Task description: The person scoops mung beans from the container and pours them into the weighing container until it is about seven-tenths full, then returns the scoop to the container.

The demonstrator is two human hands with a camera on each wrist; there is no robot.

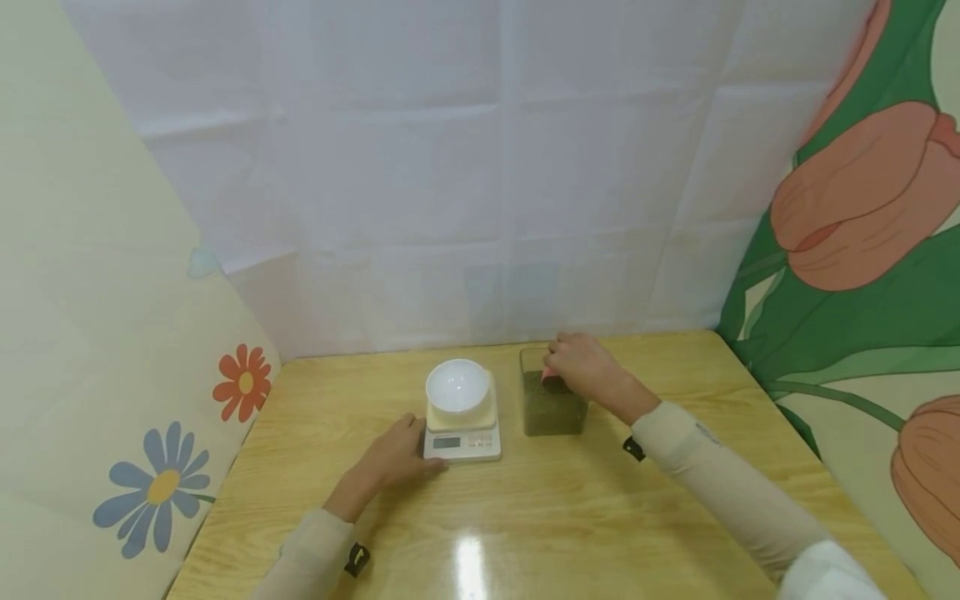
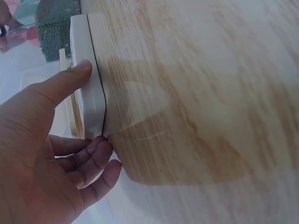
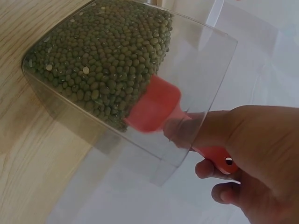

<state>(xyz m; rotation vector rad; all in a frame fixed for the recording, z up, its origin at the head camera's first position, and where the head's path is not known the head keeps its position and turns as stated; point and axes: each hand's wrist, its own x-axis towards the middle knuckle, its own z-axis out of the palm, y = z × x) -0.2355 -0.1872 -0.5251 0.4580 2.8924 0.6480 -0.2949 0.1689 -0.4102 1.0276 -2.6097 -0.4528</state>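
Note:
A white kitchen scale (image 1: pixel 463 445) with a small display stands on the wooden table, and a white bowl (image 1: pixel 457 387) sits on its platform. My left hand (image 1: pixel 399 452) holds the scale at its front left corner. In the left wrist view the thumb lies along one side of the scale (image 2: pixel 91 88), with curled fingers at the adjoining side. My right hand (image 1: pixel 588 367) grips the handle of a red scoop (image 3: pixel 156 105) inside a clear square container (image 3: pixel 205 51). The scoop's head touches the green mung beans (image 3: pixel 107 56), which fill the container's lower part.
The wooden table (image 1: pixel 525 517) backs onto a white cloth (image 1: pixel 420 208). Flower-patterned hangings (image 1: pixel 862 350) border it at the sides. The bean container stands just right of the scale with a narrow gap between them.

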